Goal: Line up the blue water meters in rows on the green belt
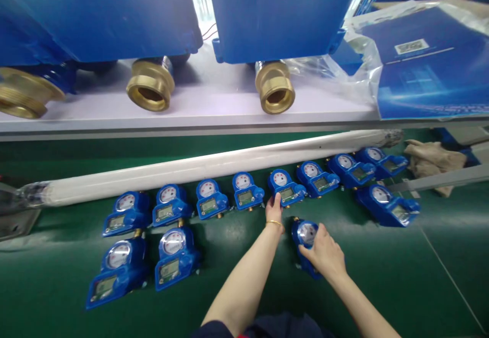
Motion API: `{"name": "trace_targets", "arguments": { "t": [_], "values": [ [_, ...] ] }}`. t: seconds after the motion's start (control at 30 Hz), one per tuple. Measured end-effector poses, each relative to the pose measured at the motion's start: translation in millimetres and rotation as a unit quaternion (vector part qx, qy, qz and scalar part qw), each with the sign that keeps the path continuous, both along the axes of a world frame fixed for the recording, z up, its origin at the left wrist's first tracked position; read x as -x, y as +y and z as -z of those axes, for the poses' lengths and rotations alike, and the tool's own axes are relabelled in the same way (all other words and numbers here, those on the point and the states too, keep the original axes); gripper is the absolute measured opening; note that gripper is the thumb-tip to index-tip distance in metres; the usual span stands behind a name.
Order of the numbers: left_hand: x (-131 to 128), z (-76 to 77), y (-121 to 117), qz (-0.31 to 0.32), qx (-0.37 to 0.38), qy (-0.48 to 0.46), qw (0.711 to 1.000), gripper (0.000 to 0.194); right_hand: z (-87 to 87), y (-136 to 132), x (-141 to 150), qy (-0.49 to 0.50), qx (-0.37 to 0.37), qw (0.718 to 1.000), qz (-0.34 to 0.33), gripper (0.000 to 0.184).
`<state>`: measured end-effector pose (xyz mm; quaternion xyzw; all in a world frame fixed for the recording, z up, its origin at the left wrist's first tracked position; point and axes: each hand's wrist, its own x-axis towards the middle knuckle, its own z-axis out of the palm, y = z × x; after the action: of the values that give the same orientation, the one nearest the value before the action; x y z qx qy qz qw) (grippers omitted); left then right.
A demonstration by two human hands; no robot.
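My left hand (274,215), a thin gold bangle at its wrist, reaches the near edge of a blue water meter (280,178) in the back row. Its fingers close on that meter's lower left side, partly hidden from me. Nearer to me, my right hand (327,251) is wrapped over the right side of a second blue water meter (306,232), thumb across its front. That meter's small display is covered by the hand. Both meters have a round white dial under a clear cover and brass ends.
More blue meters stand in the back row and at left, one front meter (172,256) among them. Behind runs a long white roller (214,164). A shelf (214,119) above carries large blue units with brass fittings (275,89). Tan gloves (431,162) lie at right on the green table (382,287).
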<state>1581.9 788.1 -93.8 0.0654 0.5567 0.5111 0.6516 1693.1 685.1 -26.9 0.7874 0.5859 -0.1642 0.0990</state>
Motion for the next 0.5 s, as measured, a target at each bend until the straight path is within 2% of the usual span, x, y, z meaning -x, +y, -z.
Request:
{"name": "trace_targets", "arguments": {
  "t": [0.2,0.5],
  "values": [
    [4.3,3.1,4.1,-0.021,-0.002,-0.015,1.000,0.046,-2.5,24.3,0.8,-0.004,-0.020,0.999,-0.032,0.067],
    [-3.3,5.0,19.7,-0.036,-0.022,-0.020,0.999,0.043,-2.5,55.0,0.4,-0.020,-0.044,0.997,-0.065,0.069]
  ]
}}
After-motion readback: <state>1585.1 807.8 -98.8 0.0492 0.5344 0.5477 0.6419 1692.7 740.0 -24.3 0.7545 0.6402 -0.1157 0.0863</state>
